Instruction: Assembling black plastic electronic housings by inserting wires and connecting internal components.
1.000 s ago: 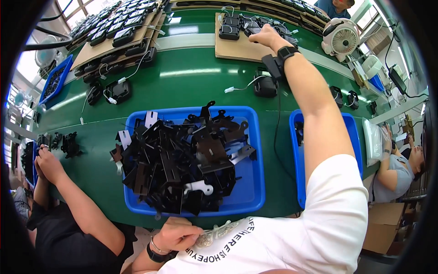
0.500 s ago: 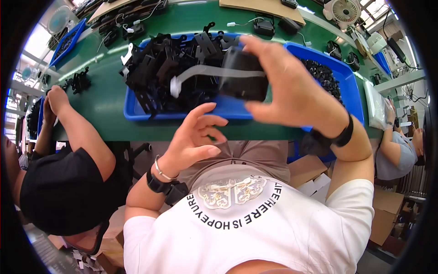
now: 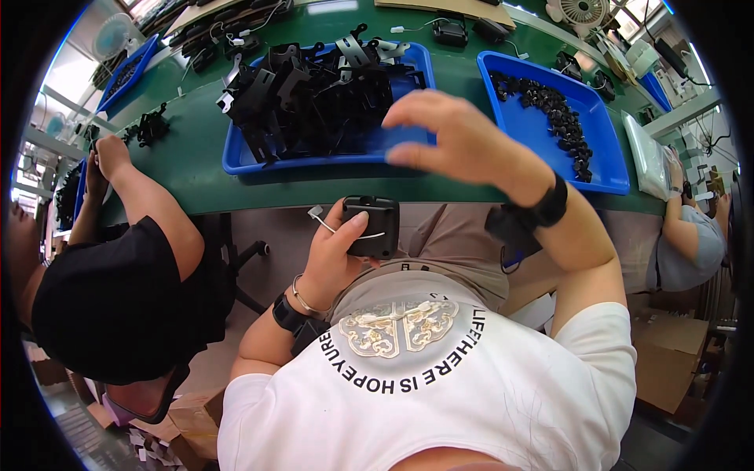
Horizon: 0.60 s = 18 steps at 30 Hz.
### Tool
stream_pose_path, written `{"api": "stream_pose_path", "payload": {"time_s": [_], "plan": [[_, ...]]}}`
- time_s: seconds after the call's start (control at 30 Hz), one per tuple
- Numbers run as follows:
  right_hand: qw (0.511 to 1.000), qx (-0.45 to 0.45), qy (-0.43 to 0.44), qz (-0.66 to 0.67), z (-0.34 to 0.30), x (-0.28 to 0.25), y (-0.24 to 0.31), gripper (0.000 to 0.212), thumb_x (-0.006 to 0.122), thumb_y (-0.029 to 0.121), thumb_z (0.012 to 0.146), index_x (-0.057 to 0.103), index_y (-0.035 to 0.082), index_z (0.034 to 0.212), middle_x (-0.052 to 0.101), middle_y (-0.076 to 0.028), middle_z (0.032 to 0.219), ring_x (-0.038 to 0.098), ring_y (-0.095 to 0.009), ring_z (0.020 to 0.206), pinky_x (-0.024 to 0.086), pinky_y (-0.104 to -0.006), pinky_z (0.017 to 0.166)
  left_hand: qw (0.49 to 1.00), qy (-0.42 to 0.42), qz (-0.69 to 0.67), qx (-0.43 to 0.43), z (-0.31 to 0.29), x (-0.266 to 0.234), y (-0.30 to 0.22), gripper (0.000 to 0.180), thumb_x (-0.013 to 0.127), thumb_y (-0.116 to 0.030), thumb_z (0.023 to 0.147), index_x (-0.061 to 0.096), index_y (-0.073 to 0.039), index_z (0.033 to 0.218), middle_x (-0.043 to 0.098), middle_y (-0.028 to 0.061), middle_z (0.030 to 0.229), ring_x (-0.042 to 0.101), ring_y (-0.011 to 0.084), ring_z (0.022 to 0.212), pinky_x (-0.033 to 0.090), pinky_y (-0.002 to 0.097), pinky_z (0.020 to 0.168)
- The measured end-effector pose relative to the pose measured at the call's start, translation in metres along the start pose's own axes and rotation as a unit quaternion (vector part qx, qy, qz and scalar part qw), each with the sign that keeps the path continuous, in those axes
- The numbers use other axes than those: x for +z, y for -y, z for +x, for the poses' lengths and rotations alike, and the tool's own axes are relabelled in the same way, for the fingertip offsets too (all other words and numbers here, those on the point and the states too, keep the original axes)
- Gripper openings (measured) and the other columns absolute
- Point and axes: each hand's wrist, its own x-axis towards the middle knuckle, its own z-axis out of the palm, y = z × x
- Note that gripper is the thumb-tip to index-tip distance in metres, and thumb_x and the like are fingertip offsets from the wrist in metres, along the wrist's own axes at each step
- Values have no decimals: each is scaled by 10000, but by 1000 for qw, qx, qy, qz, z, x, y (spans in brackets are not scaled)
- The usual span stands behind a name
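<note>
A square black plastic housing (image 3: 380, 228) with a thin white cable and a white connector is in my left hand (image 3: 328, 255). The thumb presses on its face, and the hand is close to my lap, in front of the table edge. My right hand (image 3: 459, 141), somewhat blurred, hovers by the right end of a blue tray (image 3: 314, 163). Its thumb and fingers are apart, with nothing between them. That tray holds a heap of black metal brackets (image 3: 314, 98), a few showing shiny faces.
A second blue tray (image 3: 522, 129) with small black parts (image 3: 559, 118) lies to the right on the green table (image 3: 177, 184). More cabled black housings (image 3: 450, 31) sit at the back. Co-workers (image 3: 118, 314) sit at left and far right. Cardboard boxes (image 3: 667, 353) stand low at right.
The black housing has passed from my right hand into my left, coming down toward my lap. My right hand has opened and moved slightly left.
</note>
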Motion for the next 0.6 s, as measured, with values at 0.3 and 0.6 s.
{"api": "stream_pose_path", "payload": {"time_s": [0.3,0.6], "plan": [[948,-32,97,-301,62,3,-110,199,599,95,715,601,54,910,624,-82,885,602,-284,805,493,-367,699,997,73,7,-10,-17,-6,-3,314,519,-130,872,455,-54,1170,601,126,994,648,195,751,526,268,476],[940,107,92,-311,37,-24,-93,214,590,92,732,551,73,942,600,-101,815,594,-279,723,481,-375,652,999,44,-3,-29,-22,-16,-6,334,531,-123,866,449,-52,1181,602,129,988,648,202,756,535,288,496]]}}
